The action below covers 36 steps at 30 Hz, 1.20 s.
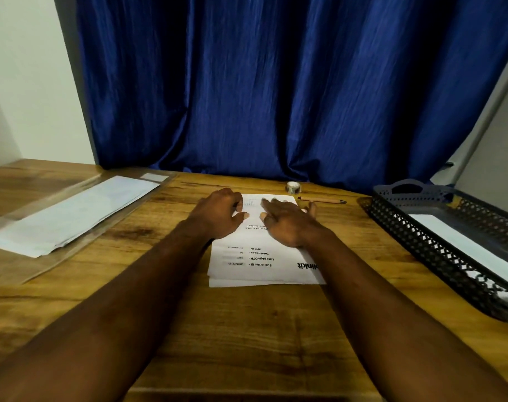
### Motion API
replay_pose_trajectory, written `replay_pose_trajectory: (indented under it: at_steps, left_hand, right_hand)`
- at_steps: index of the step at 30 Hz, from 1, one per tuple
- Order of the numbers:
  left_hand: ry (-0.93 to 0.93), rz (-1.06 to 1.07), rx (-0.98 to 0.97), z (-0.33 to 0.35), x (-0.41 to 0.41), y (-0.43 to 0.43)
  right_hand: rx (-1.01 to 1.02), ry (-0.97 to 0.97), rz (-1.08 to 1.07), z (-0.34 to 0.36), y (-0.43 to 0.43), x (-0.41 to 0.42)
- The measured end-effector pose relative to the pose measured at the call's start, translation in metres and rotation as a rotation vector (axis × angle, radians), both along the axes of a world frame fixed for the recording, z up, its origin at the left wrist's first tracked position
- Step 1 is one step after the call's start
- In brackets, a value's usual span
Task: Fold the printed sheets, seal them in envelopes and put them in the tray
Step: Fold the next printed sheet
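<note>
Centre of table: a stack of printed sheets lies flat, its text upside down to the camera, with lower sheets peeking out at the near edge.
Left hand: rests on the far left part of the sheets, fingers curled at the far edge, thumb tip on the paper. Whether it pinches the top sheet or only presses it, I cannot tell.
Right hand: lies palm down on the far right part of the sheets, fingers straight and spread, gripping nothing.
Left side: white envelopes lie in a clear sleeve, well apart from the sheets.
Right side: a dark perforated tray sits at the table edge with one white envelope lying flat in it.
Beyond the sheets: a tape roll stands near the far edge, and a pen lies just beside it, near the right hand's fingers.
Back: a blue curtain hangs down to the table.
</note>
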<state>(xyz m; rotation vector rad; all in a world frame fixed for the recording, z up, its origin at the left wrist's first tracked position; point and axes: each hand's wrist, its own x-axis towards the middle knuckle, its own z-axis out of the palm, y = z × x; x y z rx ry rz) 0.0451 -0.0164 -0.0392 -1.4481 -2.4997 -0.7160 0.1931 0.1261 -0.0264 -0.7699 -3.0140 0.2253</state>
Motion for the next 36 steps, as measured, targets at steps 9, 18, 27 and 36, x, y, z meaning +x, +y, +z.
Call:
replay_pose_trajectory:
  at_steps: [9,18,27,36]
  left_hand:
    - [-0.044,0.010,-0.071,-0.003,-0.005,0.003]
    - [-0.004,0.025,-0.174,0.000,0.000,0.001]
    - [-0.004,-0.009,-0.128,0.001,-0.004,0.002]
    - [0.034,-0.139,0.009,0.005,-0.003,-0.002]
  right_hand:
    - [-0.046,-0.118,-0.083,0.005,0.013,-0.002]
    - [-0.044,-0.116,-0.223,-0.001,0.033,0.025]
    - [-0.026,0.118,-0.244,-0.007,0.028,0.025]
    - [0.079,0.292,-0.016,0.002,0.025,0.027]
